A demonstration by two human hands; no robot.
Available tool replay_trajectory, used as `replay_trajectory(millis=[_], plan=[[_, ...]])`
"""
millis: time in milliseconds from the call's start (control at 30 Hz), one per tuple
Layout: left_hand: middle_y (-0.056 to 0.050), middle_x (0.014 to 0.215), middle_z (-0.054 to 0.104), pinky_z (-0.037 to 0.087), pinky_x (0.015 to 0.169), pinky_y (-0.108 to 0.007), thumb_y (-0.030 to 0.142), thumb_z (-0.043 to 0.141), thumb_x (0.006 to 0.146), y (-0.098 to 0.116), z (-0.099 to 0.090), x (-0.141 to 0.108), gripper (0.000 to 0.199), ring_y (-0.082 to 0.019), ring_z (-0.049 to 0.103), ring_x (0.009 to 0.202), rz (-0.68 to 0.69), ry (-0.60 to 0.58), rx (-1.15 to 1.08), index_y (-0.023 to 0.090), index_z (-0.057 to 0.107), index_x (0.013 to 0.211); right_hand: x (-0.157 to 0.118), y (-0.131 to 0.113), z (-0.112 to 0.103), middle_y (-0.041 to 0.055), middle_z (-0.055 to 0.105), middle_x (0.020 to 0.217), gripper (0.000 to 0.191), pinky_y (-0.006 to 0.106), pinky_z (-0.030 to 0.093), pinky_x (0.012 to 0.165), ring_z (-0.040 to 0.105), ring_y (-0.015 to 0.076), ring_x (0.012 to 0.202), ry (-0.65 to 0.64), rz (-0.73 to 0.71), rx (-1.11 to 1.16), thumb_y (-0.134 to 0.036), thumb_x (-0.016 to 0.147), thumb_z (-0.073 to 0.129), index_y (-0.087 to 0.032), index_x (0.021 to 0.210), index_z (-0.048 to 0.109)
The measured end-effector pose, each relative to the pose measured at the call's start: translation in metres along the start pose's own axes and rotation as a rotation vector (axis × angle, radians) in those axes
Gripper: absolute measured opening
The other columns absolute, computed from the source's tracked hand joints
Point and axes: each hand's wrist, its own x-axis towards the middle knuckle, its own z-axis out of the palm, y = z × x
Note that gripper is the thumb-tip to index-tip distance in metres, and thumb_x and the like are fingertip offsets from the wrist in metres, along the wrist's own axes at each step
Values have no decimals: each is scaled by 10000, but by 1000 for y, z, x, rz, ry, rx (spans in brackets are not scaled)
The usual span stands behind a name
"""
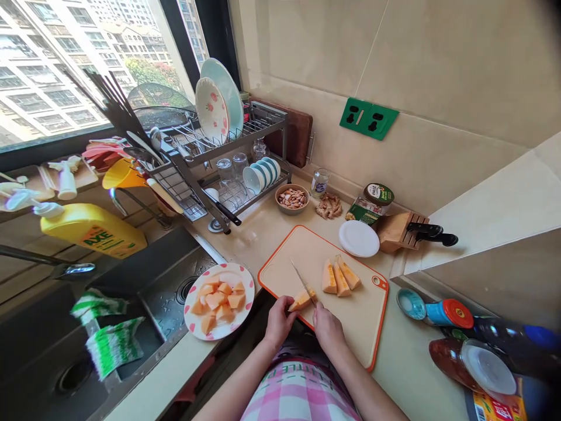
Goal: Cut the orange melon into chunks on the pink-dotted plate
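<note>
My left hand [278, 321] is shut on a peeled orange melon slice [302, 300], pressing it onto the orange-rimmed cutting board [359, 327]. My right hand [328, 328] grips a kitchen knife [303, 283], with its handle hidden in my fingers and its blade resting against the slice. Several more melon slices [340, 278] lie on the board to the right of the blade. To the left of the board, melon chunks [218, 304] are heaped on a white plate [243, 318] with a pink pattern.
A steel sink [169, 298] lies left of the plate, with green-striped cloths [113, 346] at its edge. A dish rack [228, 161], a bowl of nuts [292, 199], ginger [328, 206], a white lid [359, 238], a knife block [401, 231] and bottles [482, 362] surround the board.
</note>
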Motion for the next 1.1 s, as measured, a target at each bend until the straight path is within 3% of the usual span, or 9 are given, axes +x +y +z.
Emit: replay_trajectory(millis=[333,567,800,1100], plan=[[-17,769,619,439,661,-265,108,591,634,-1,1,2,167,-151,555,693,-21,1,92,181,578,785,6,0,4,89,716,839,269,238,474,600,692,206,775,12,1,-48,-157,931,324,-138,1007,581],[-26,773,627,446,657,-279,145,608,627,-8,5,4,166,-165,568,696,-44,42,6,186,591,786,-9,2,6,84,697,837,277,206,449,586,684,171,736,178,-92,-34,-205,947,307,-164,1031,568],[-23,762,637,444,651,-280,144,621,608,-9,6,5,176,-160,563,672,-39,62,-12,189,606,777,3,-4,15,91,707,818,300,234,455,580,689,202,751,27,-74,-31,-197,937,288,-136,1006,573],[-15,718,615,436,644,-276,129,630,592,-5,7,8,157,-154,549,652,-62,91,50,177,590,737,0,1,18,83,695,846,305,235,444,589,681,193,762,101,-109,-44,-206,948,270,-144,1022,560]])
